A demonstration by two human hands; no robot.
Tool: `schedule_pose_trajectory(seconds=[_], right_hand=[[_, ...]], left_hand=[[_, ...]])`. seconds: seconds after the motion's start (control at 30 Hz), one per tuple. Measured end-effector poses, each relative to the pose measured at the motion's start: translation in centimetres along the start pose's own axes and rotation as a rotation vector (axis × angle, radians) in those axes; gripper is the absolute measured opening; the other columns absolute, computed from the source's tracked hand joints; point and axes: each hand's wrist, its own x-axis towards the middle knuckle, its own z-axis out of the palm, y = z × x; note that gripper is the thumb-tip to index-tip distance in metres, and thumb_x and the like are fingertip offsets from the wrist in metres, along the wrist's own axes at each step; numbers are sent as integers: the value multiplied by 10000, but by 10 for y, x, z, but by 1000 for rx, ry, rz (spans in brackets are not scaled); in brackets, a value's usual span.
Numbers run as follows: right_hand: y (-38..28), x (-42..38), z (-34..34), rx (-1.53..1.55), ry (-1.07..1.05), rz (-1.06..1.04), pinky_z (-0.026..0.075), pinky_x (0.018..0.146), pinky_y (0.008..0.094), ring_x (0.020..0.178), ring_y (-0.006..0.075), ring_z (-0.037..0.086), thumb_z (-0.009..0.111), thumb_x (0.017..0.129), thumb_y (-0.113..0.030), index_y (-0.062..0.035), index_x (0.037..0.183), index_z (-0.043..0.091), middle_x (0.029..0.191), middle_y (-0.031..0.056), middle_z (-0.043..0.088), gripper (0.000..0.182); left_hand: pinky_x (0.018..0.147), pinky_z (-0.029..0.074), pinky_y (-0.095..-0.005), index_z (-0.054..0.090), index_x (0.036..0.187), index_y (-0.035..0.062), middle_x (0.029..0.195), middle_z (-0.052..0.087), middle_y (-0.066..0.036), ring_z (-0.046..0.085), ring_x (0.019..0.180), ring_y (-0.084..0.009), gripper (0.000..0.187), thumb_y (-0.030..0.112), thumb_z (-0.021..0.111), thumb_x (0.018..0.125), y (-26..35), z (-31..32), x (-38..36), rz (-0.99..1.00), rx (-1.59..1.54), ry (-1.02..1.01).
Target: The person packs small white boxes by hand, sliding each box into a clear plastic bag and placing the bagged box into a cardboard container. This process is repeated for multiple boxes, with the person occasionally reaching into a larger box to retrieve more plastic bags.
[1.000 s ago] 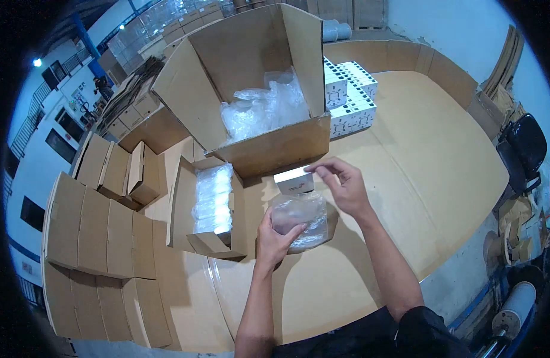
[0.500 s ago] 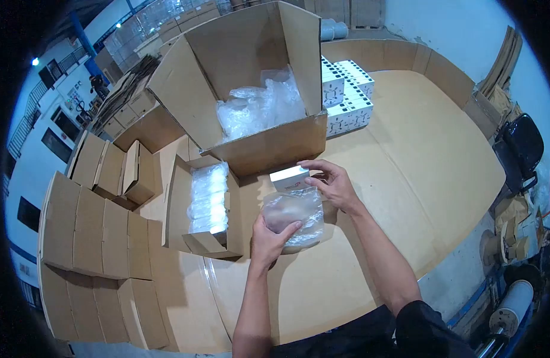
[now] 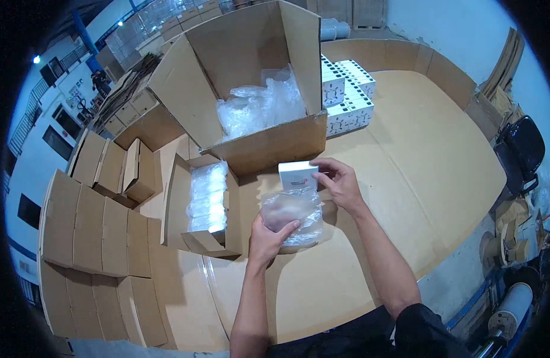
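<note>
A small white box (image 3: 298, 175) with faint print and a red mark stands at the upper edge of a clear bubble-wrap bag (image 3: 302, 224). Its lower end meets the bag's opening. My right hand (image 3: 339, 184) pinches the box by its right side. My left hand (image 3: 271, 237) is closed round the lower left of the bag, and some of its fingers show blurred through the plastic. Left of the hands, an open carton (image 3: 178, 206) holds a row of bubble-wrapped items (image 3: 208, 200).
Behind the hands stands a large open carton (image 3: 275, 149) with loose bubble bags (image 3: 263, 104) inside. White printed boxes (image 3: 349, 116) are stacked to its right. Several brown cartons (image 3: 102, 238) line the left side. A black chair (image 3: 518, 152) stands at the right.
The white box has tilted more upright and shifted slightly right, showing more of its printed face. My right hand has moved a little with it; my left hand has hardly moved.
</note>
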Motion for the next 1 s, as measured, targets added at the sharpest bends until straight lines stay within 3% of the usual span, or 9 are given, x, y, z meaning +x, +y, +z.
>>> schedule_pose_trajectory(seconds=[0.13, 0.23, 0.33, 0.43, 0.57, 0.67, 0.73, 0.77, 1.0], right_hand=[[-7, -2, 5, 211, 131, -57, 623, 806, 306, 970, 161, 671, 661, 938, 37, -2, 1221, 602, 1115, 76, 638, 292], [-19, -4, 9, 242, 274, -24, 672, 765, 347, 983, 225, 694, 661, 948, 9, 36, 1106, 482, 1111, 133, 593, 241], [-13, -3, 10, 514, 218, -5, 666, 776, 345, 968, 219, 701, 665, 951, -4, 35, 1080, 482, 1094, 155, 609, 228], [-7, -5, 7, 477, 167, 27, 631, 805, 357, 980, 200, 691, 677, 956, -34, -20, 1050, 521, 1068, 129, 637, 183], [1, -4, 4, 435, 114, 45, 622, 852, 372, 981, 201, 690, 674, 957, -31, -17, 1033, 531, 1027, 123, 649, 162], [6, -3, 2, 433, 98, 11, 594, 870, 356, 967, 174, 671, 676, 955, -33, -21, 998, 541, 1009, 104, 650, 143], [6, -3, -1, 383, 76, -57, 564, 841, 290, 943, 137, 641, 728, 932, -79, -16, 1004, 577, 1005, 86, 651, 180], [7, -3, -2, 367, 59, -76, 524, 861, 300, 965, 134, 607, 731, 931, -97, -26, 1003, 584, 988, 70, 646, 178], [2, -4, 0, 317, 50, -92, 504, 863, 295, 965, 130, 599, 716, 945, -100, -24, 1009, 577, 971, 61, 635, 171]], left_hand=[[922, 539, -329, 613, 1214, -1, 1142, 699, -102, 667, 1041, -182, 507, 80, 868, 783, -3, -2, 1, -8, 55, -8], [911, 543, -327, 611, 1217, -1, 1131, 702, -103, 671, 1030, -181, 517, 91, 871, 780, -1, 0, 1, -27, 18, -20], [901, 547, -327, 608, 1216, -7, 1122, 705, -110, 675, 1020, -181, 521, 97, 873, 779, 4, 0, -1, -39, 69, -16], [896, 549, -326, 600, 1219, -15, 1115, 710, -118, 679, 1014, -183, 529, 97, 873, 780, -2, -1, 1, -35, 38, -16], [893, 550, -326, 593, 1219, -21, 1110, 713, -123, 683, 1011, -186, 524, 82, 867, 785, -3, -1, 2, -31, 46, -5], [896, 549, -326, 588, 1219, -26, 1105, 715, -124, 685, 1007, -187, 514, 66, 858, 792, 2, 1, 0, -76, -5, 3], [908, 545, -332, 597, 1217, -20, 1106, 716, -117, 684, 1013, -185, 498, 48, 851, 793, 3, 2, 0, -52, 10, 7], [908, 545, -332, 597, 1217, -20, 1106, 716, -117, 684, 1013, -185, 498, 48, 851, 793, 0, 0, 1, -52, 10, 10], [924, 536, -342, 623, 1217, 6, 1103, 715, -98, 677, 1018, -182, 506, 102, 866, 783, -7, -4, 4, -9, 101, -56]])
